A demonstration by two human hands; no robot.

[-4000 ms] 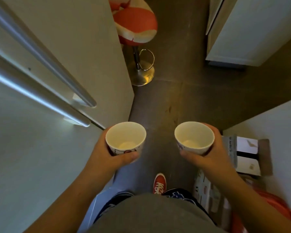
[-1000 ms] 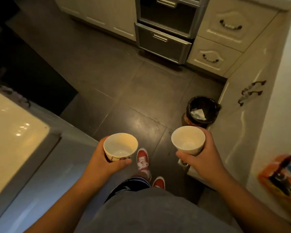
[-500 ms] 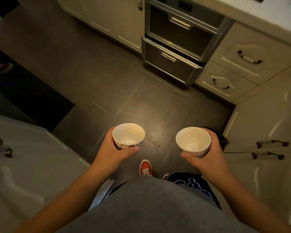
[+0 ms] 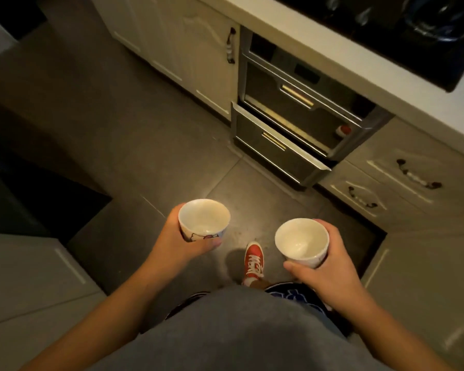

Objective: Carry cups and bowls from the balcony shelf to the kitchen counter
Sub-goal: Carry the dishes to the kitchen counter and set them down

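I carry two small white cups, both upright and empty inside. My left hand [image 4: 181, 243] grips the left cup [image 4: 204, 218], which has a cartoon print on its side. My right hand [image 4: 323, 266] wraps around the plain right cup [image 4: 302, 241]. Both are held at waist height above the dark tiled floor. The pale kitchen counter [image 4: 359, 60] runs along the top right, ahead of me and well above and beyond the cups.
A black hob [image 4: 413, 30] sits in the counter. Below it a steel built-in appliance [image 4: 292, 121] has its lower drawer front sticking out. Cream cabinets with dark handles [image 4: 418, 178] line the right. A pale cabinet [image 4: 24, 277] stands at my left. My red shoe [image 4: 254, 259] is on the floor.
I have walked from the hallway by the fridge into the kitchen and closer to the counter; the hob has come into view. Both cups stay in my hands.
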